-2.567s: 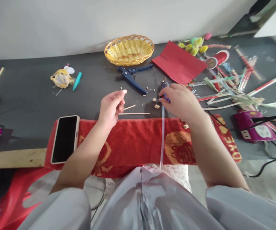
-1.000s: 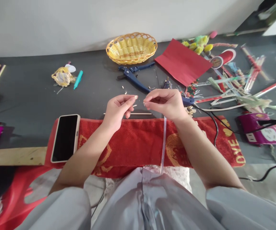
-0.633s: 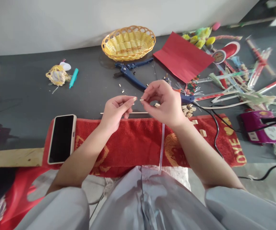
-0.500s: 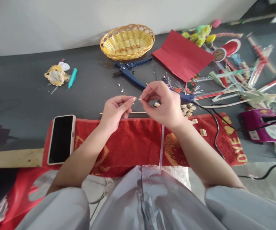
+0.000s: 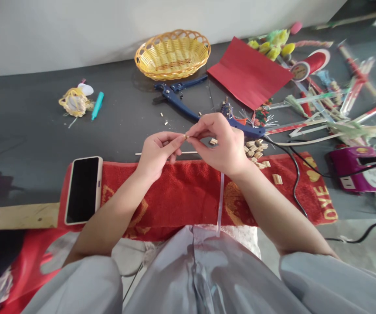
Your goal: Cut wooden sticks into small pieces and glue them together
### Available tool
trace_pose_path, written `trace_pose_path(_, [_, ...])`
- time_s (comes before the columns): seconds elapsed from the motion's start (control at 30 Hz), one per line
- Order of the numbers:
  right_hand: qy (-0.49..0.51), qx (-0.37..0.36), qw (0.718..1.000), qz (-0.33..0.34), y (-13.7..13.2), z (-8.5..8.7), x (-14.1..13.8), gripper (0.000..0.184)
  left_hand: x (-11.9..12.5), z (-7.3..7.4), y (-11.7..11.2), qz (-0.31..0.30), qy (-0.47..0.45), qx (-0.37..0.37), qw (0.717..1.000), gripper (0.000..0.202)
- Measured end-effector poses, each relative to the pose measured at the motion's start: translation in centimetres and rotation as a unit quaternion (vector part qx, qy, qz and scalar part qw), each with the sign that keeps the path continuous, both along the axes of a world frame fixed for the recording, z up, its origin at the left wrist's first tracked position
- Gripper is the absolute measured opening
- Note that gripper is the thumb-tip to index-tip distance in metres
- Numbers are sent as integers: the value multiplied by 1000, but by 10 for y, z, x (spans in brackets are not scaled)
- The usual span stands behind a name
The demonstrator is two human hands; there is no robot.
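Above the far edge of the red towel (image 5: 181, 196), my left hand (image 5: 158, 152) and my right hand (image 5: 220, 144) meet fingertip to fingertip. Each is closed in a pinch around small pale stick pieces, now mostly hidden by the fingers. A thin pale stick (image 5: 188, 152) lies on the table behind my left hand. Just right of my right hand is a pile of short stick bundles (image 5: 256, 148), with one bundle (image 5: 277, 179) apart on the towel. Blue-handled cutters (image 5: 181, 104) lie beyond my hands.
A yellow woven basket (image 5: 173, 56) and red paper (image 5: 249, 72) sit at the back. Decorated sticks and ribbons (image 5: 325, 113) crowd the right, near a purple box (image 5: 360, 168) and black cables (image 5: 294, 174). A phone (image 5: 83, 189) rests on the towel's left end; a teal pen (image 5: 98, 106) lies farther back.
The fingertips of my two hands have come together; the pale stick piece in my right hand, visible before, now touches or nearly touches my left fingertips.
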State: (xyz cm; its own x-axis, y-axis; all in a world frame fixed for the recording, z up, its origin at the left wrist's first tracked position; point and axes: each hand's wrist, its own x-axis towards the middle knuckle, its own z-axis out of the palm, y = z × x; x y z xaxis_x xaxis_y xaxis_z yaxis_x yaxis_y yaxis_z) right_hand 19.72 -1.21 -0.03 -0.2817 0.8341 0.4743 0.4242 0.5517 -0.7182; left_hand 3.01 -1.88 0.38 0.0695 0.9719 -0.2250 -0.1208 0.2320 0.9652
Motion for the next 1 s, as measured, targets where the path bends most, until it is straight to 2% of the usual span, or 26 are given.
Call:
trace_pose_path(0.3, [84, -36, 996, 18, -1, -1, -2, 25, 0, 2, -1, 3, 3, 6, 1000, 31])
trace_pose_path(0.5, [65, -39, 997, 16, -1, -1, -2, 26, -1, 3, -2, 4, 2, 14, 1000, 31])
trace_pose_path(1.0, [79, 58, 995, 18, 4, -8, -4, 22, 0, -1, -2, 3, 8, 28, 1000, 33])
